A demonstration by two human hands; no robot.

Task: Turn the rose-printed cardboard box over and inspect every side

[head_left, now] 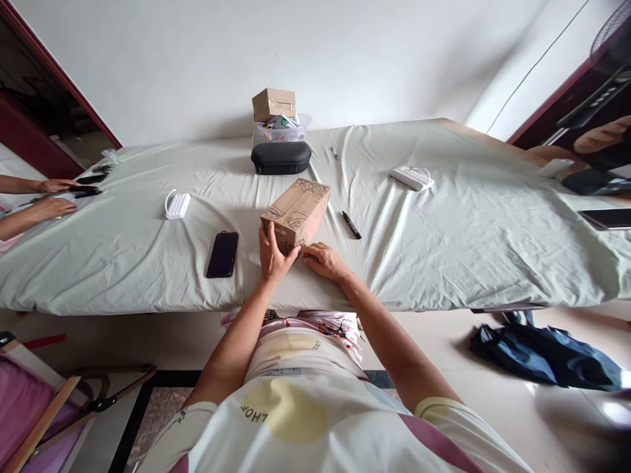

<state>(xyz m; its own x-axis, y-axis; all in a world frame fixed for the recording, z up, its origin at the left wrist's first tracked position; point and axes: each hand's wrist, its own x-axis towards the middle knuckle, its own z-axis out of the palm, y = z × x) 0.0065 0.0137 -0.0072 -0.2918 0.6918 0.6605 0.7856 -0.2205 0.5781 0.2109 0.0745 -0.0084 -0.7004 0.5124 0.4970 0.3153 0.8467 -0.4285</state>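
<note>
A brown cardboard box point(300, 200) with dark scribbled line drawings rests at a slant on the cloth in front of me. My left hand point(275, 255) grips its near end, one finger up along the left edge and the thumb across the bottom. Bent fingers of my right hand point(324, 261) press together at the lower near corner, close to the left thumb; their tips are partly hidden. A black marker pen point(351, 225) lies to the right of the box. To the left is a dark phone point(222, 255), lying flat.
Behind the box stand a black hard case point(280, 157) and a clear tub point(280, 133) topped by a small carton point(274, 104). White corded blocks lie left point(178, 205) and right point(413, 177). Another person's hands point(54, 209) are at the far left; a further hand point(604, 136) shows right.
</note>
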